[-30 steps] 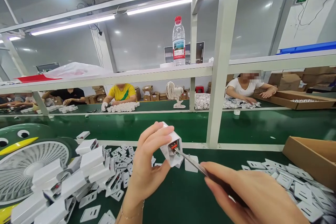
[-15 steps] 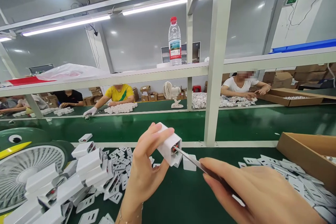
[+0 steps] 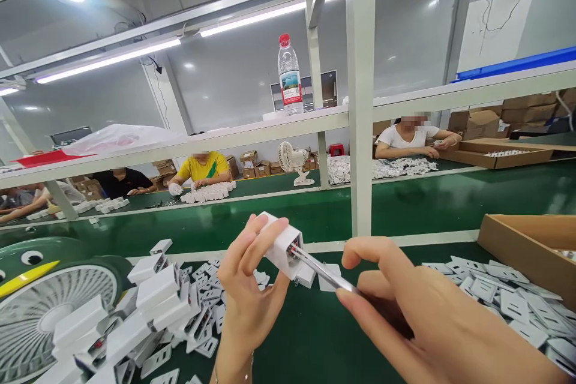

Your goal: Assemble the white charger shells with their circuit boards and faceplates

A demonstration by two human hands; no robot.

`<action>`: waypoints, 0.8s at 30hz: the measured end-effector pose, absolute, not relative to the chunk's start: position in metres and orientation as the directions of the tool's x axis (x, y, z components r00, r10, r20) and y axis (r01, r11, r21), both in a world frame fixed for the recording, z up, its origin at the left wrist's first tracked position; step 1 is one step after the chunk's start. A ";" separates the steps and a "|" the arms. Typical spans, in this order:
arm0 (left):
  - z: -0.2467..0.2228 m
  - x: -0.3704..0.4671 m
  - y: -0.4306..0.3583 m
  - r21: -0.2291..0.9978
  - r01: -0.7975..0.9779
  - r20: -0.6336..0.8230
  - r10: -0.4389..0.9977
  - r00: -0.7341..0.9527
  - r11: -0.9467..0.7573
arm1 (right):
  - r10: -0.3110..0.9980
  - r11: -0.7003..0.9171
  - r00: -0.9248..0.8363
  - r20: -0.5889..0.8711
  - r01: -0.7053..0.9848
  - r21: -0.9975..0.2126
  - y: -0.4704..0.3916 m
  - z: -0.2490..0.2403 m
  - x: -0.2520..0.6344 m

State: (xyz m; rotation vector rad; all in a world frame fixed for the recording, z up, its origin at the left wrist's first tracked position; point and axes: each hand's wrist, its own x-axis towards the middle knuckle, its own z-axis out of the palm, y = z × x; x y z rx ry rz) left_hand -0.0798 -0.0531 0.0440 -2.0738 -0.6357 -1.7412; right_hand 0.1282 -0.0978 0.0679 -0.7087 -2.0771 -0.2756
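Observation:
A white box-shaped plastic housing (image 3: 279, 251) is gripped between the fingers and thumb of my left hand (image 3: 252, 291), its open end facing right. Inside that end a bit of red and dark parts shows. My right hand (image 3: 418, 312) holds metal tweezers (image 3: 324, 272), their tips reaching into the opening. The right index finger is lifted off the tweezers and bent. Just beneath the housing, on the green bench (image 3: 328, 336), lie a white block (image 3: 306, 276) and a white flat piece (image 3: 330, 279).
White housings (image 3: 157, 288) are heaped at left beside a green fan (image 3: 54, 318). Slotted white plates (image 3: 513, 306) lie at right near a cardboard box (image 3: 517, 243). A post (image 3: 360, 102) and shelf with a bottle (image 3: 290, 81) stand ahead. Co-workers sit across the line.
My right index finger has lifted away from the tweezers, whose two prongs now show. The housing has shifted slightly left in view. Across the line, the co-worker in yellow has drawn a gloved hand in.

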 end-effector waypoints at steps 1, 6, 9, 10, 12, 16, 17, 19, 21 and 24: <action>0.044 -0.080 -0.053 0.013 0.550 0.984 0.108 0.141 -0.835 | 0.388 0.809 -0.434 0.813 0.583 -0.074 -0.098 0.069 0.128; 0.048 -0.080 -0.053 -0.049 0.646 0.981 0.084 0.174 -0.762 | 0.474 0.779 -0.438 0.764 0.612 -0.133 -0.101 0.075 0.132; 0.051 -0.080 -0.054 -0.114 0.712 0.976 0.055 0.210 -0.693 | 0.622 0.741 -0.470 0.626 0.613 -0.275 -0.103 0.080 0.137; 0.052 -0.080 -0.054 -0.121 0.721 0.976 0.050 0.210 -0.682 | 0.648 0.731 -0.474 0.597 0.608 -0.310 -0.103 0.080 0.137; 0.053 -0.079 -0.054 -0.121 0.726 0.980 0.037 0.197 -0.677 | 0.664 0.725 -0.465 0.585 0.590 -0.354 -0.105 0.080 0.137; 0.052 -0.078 -0.052 -0.099 0.711 0.986 0.030 0.167 -0.696 | 0.686 0.718 -0.431 0.586 0.532 -0.448 -0.106 0.076 0.132; 0.051 -0.078 -0.051 -0.088 0.696 0.987 0.031 0.157 -0.712 | 0.699 0.708 -0.422 0.578 0.520 -0.478 -0.106 0.076 0.131; 0.050 -0.079 -0.050 -0.071 0.667 0.990 0.032 0.140 -0.741 | 0.726 0.685 -0.411 0.551 0.496 -0.533 -0.105 0.075 0.130; 0.049 -0.081 -0.049 -0.067 0.650 0.991 0.024 0.130 -0.757 | 0.736 0.677 -0.420 0.531 0.452 -0.580 -0.105 0.075 0.130; 0.047 -0.085 -0.046 -0.061 0.617 0.992 0.019 0.121 -0.784 | 0.726 0.685 -0.439 0.530 0.389 -0.616 -0.104 0.076 0.130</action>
